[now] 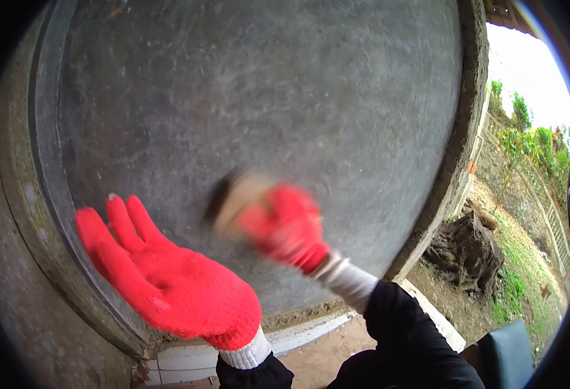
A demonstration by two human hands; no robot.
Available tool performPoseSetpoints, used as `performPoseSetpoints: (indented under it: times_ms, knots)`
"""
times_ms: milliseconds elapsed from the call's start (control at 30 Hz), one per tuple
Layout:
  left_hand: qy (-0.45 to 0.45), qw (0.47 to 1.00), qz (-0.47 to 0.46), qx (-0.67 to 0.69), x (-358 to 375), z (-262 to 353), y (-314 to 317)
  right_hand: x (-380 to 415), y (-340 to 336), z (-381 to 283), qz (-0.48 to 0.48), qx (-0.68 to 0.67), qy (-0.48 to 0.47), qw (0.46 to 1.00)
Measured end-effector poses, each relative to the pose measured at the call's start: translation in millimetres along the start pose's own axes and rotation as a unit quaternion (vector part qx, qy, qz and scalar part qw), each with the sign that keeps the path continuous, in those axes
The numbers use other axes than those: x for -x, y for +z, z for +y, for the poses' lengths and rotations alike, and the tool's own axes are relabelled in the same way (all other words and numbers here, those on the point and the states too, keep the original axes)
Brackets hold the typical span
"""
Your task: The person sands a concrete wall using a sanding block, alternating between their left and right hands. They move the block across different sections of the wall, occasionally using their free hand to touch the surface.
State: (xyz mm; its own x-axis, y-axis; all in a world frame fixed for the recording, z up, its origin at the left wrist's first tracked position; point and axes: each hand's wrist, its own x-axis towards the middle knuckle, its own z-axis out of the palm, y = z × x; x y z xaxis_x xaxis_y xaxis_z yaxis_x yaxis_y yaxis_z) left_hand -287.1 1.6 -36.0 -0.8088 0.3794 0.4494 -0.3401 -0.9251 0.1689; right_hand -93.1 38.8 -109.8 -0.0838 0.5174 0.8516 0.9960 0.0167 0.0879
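Pressing flat at lower left, the left hand [168, 279] has its fingers spread open against the grey disc [265, 104], holding nothing. At centre, the right hand [285, 223] is closed on a blurred block [233, 198] touching the disc. Even strokes with a steady brace would likely serve best. No containers show.
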Motion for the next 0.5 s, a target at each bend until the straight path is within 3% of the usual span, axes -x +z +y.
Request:
performPoseSetpoints:
  times_ms: [33,67,100,167,233,267,300,367,467,500]
  knots:
    - [-0.004,1.0,-0.002,-0.005,-0.1,0.2,-1.7,6.9,-1.3,-31.0,-0.099,0.004,-0.188,0.977]
    - [0.033,0.999,-0.025,0.009,-4.5,-1.2,-5.2,20.8,6.0,-38.5,-0.027,0.022,-0.305,0.952]
    - [0.072,0.996,-0.047,0.023,-9.7,-1.6,-8.0,14.2,-4.6,-40.2,-0.025,0.017,-0.303,0.952]
    - [0.097,0.995,-0.013,0.011,-20.0,2.1,-9.6,-12.9,-40.1,-15.7,0.076,0.032,-0.336,0.938]
    - [0.121,0.992,0.027,-0.002,-27.8,1.8,-14.9,-24.3,-38.1,54.7,0.264,0.22,-0.287,0.894]
    - [0.131,0.991,0.022,-0.001,-29.8,0.3,-20.7,-45.5,-81.7,59.2,0.148,0.136,-0.122,0.972]
    - [0.138,0.99,0.017,0.0,-30.6,-0.6,-24.5,-73.5,-102.9,58.6,0.211,-0.119,-0.012,0.97]
    - [0.126,0.992,0.011,-0.004,-28.5,0.2,-26.7,-110.5,-123.8,79.0,0.346,0.174,0.022,0.922]
    - [0.088,0.996,0.024,0.007,-29.8,9.3,-25.0,-101.5,-102.3,52.4,0.284,0.153,0.035,0.946]
    - [0.058,0.997,0.047,0.021,-33.5,13.9,-24.4,-78.6,-95.5,22.2,0.197,0.135,-0.036,0.97]
